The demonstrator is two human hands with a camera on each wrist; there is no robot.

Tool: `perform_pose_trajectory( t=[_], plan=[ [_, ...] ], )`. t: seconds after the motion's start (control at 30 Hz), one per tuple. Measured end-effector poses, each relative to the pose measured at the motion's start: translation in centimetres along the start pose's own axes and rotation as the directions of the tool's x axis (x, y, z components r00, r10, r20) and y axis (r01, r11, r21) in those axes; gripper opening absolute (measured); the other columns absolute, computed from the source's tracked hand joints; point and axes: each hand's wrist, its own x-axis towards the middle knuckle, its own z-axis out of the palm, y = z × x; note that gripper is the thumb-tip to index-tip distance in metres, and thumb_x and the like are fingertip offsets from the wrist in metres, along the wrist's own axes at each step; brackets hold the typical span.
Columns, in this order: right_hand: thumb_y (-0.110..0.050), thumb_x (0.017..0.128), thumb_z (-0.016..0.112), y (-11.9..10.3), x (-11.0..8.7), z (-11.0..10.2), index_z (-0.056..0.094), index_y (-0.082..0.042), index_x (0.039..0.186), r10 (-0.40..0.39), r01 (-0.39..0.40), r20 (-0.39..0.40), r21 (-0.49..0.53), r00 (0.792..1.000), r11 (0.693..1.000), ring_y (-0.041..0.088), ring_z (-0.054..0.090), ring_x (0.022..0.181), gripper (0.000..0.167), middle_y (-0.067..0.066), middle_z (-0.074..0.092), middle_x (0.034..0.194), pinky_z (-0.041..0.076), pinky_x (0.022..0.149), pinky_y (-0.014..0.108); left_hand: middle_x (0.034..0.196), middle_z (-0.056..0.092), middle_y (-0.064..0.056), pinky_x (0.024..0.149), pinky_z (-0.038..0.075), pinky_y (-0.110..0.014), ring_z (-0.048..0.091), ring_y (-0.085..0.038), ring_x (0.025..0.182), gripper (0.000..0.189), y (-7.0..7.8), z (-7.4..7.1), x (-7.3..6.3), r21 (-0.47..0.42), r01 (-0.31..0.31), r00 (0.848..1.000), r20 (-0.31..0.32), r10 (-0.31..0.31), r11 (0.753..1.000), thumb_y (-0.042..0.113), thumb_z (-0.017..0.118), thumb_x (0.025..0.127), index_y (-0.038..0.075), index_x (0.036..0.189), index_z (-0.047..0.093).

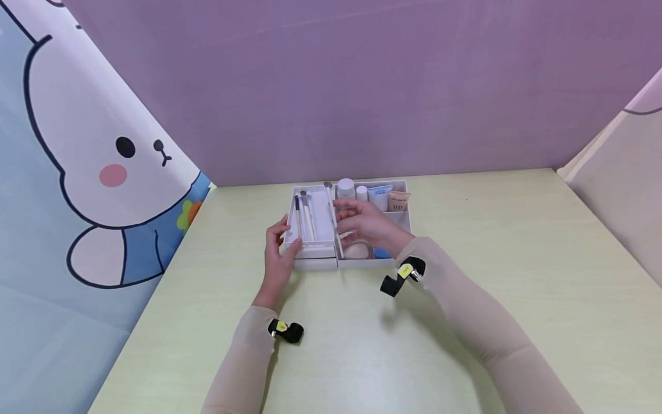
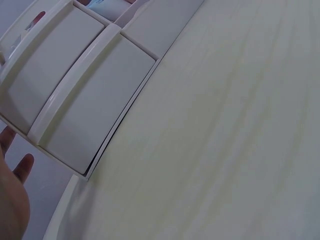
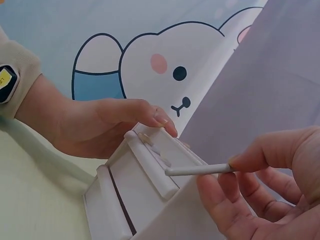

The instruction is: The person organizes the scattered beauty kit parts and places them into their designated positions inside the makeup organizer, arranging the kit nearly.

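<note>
A white makeup organizer [image 1: 315, 264] with two stacked drawers stands on the table. In its upper left tray lie several makeup brushes [image 1: 307, 215], one with a black handle. My right hand [image 1: 368, 223] pinches a makeup brush [image 1: 331, 210] by its pale handle, bristles toward the far side, over the divider beside that tray. In the right wrist view, the end of the brush handle [image 3: 195, 170] sticks out past thumb and fingers. My left hand [image 1: 278, 253] holds the organizer's left side, its thumb over the tray's edge; in the left wrist view only part of it shows.
The organizer's right compartments hold a white-capped jar [image 1: 346, 187], a small white bottle [image 1: 361, 194], a blue tube [image 1: 380, 196] and a beige BB tube [image 1: 399, 200]. Nearer lies a pale rounded item [image 1: 356, 251]. A purple backdrop [image 1: 393, 86] rises behind the table [image 1: 331, 356].
</note>
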Motion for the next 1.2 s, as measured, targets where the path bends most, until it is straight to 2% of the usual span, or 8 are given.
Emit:
perform_pose_trajectory(
  t=[0.13,0.43,0.63,0.83,1.0,1.2],
  plan=[
    [0.015,0.086,0.057,-0.3,0.6,0.2,0.039,0.000,0.148,-0.007,0.007,-0.011,0.001,1.000,1.000,0.017,0.059,0.077,0.067,0.008,0.054,0.100,0.056,0.064,0.033,0.147,0.041,-0.030,0.098,0.031,-0.041,0.043,-0.039,0.127,0.035,-0.1,0.0,0.0,-0.003,-0.001,1.000,-0.005,0.001,1.000,-0.005,0.059,0.090,-0.018,0.117,0.042],
    [0.016,0.086,0.056,-1.1,1.7,0.3,0.041,0.002,0.146,-0.003,0.004,-0.035,0.014,0.999,1.000,0.017,0.060,0.073,0.064,0.009,0.055,0.099,0.056,0.061,0.031,0.149,0.040,-0.029,0.098,0.032,-0.032,0.042,-0.040,0.128,0.035,-0.1,0.1,-0.1,-0.004,0.008,1.000,-0.005,-0.008,1.000,-0.004,0.059,0.090,-0.017,0.118,0.042],
    [0.015,0.086,0.059,-1.7,2.3,0.4,0.042,0.000,0.147,0.012,-0.013,-0.056,-0.014,0.998,1.000,0.018,0.062,0.074,0.065,0.009,0.055,0.099,0.058,0.066,0.035,0.149,0.040,-0.029,0.098,0.032,-0.029,0.042,-0.039,0.128,0.035,0.0,0.1,-0.1,-0.003,0.015,1.000,0.000,-0.015,1.000,-0.003,0.058,0.091,-0.017,0.118,0.041],
    [0.013,0.086,0.060,-2.5,2.8,1.2,0.044,-0.001,0.145,0.011,-0.017,-0.079,-0.068,0.997,0.998,0.020,0.061,0.076,0.063,0.012,0.054,0.103,0.058,0.067,0.035,0.149,0.040,-0.029,0.099,0.032,-0.031,0.042,-0.033,0.127,0.035,-0.1,0.0,-0.1,-0.011,0.020,1.000,-0.008,-0.020,1.000,-0.004,0.058,0.090,-0.017,0.118,0.041],
    [0.015,0.084,0.058,-3.1,3.0,1.7,0.044,0.002,0.144,0.006,-0.019,-0.093,-0.142,0.996,0.990,0.020,0.059,0.074,0.063,0.016,0.054,0.101,0.058,0.062,0.033,0.149,0.040,-0.029,0.101,0.031,-0.033,0.041,-0.034,0.129,0.035,-0.1,0.1,-0.1,-0.019,0.030,1.000,-0.011,-0.030,0.999,-0.006,0.058,0.089,-0.017,0.118,0.041],
    [0.013,0.083,0.057,-3.6,3.3,2.1,0.045,0.002,0.142,0.032,-0.052,-0.089,-0.225,0.996,0.973,0.019,0.058,0.073,0.062,0.017,0.056,0.098,0.058,0.066,0.036,0.149,0.039,-0.029,0.101,0.031,-0.036,0.041,-0.037,0.129,0.034,-0.1,0.1,0.0,-0.018,0.030,1.000,-0.009,-0.030,0.999,-0.007,0.057,0.089,-0.017,0.118,0.041]
  ],
)
